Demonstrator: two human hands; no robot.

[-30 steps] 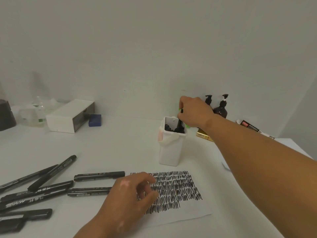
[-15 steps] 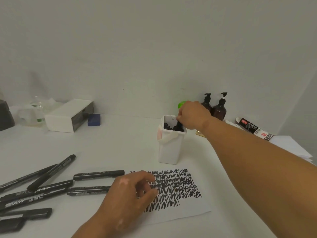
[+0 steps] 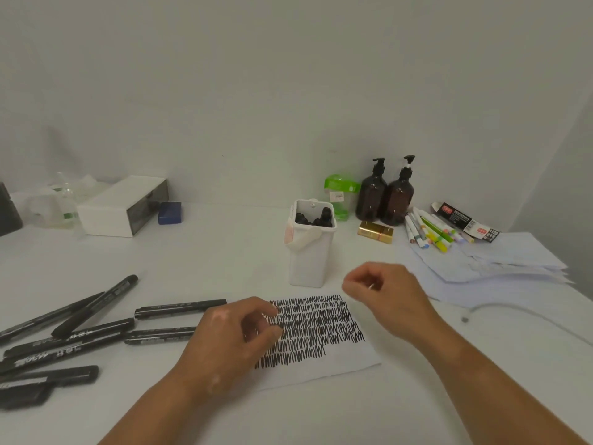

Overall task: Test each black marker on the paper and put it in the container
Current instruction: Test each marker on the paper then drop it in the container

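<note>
Paper (image 3: 348,364) lies under the left hand (image 3: 231,342); right hand (image 3: 388,297) hovers, both loosely curled.

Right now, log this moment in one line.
left hand: on paper | right hand: empty, near container | stored markers: in container | loose markers: left of paper

Bare left grip (image 3: 226,343), right grip (image 3: 386,298) (slightly blurred), bare forearms (image 3: 487,385)
</note>
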